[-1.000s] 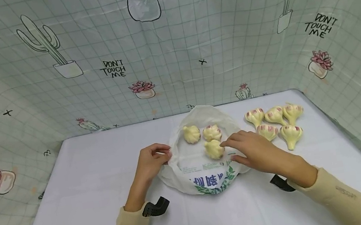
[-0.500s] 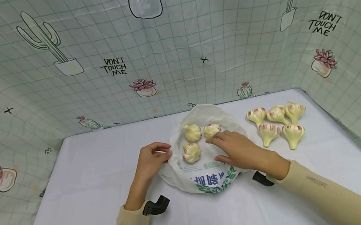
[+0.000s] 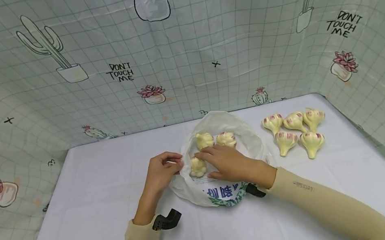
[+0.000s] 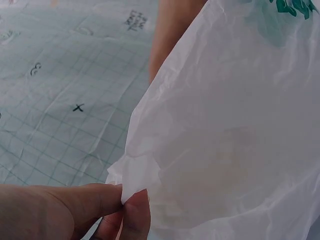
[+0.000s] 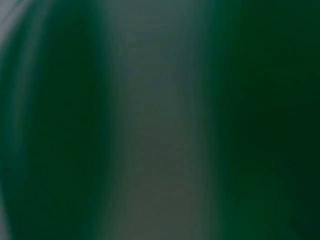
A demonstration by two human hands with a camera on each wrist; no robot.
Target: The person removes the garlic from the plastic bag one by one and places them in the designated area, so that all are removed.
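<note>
The right hand's point(image 3: 226, 162) fingers are loosely extended, thumb apart, at the top of a garlic bulb point(image 3: 197, 168), while the left hand point(image 3: 164, 168) pinches the rim of the white bag point(image 3: 222, 119). That bulb has just shifted leftward inside the bag, near two others point(image 3: 226, 140). The bag's count stays three, suggesting rearranging rather than adding; five more bulbs point(image 3: 312, 142) lie rightward on the table point(image 3: 106, 189).

The right hand point(image 3: 226, 162) hides part of the plastic bag point(image 3: 196, 195).
</note>
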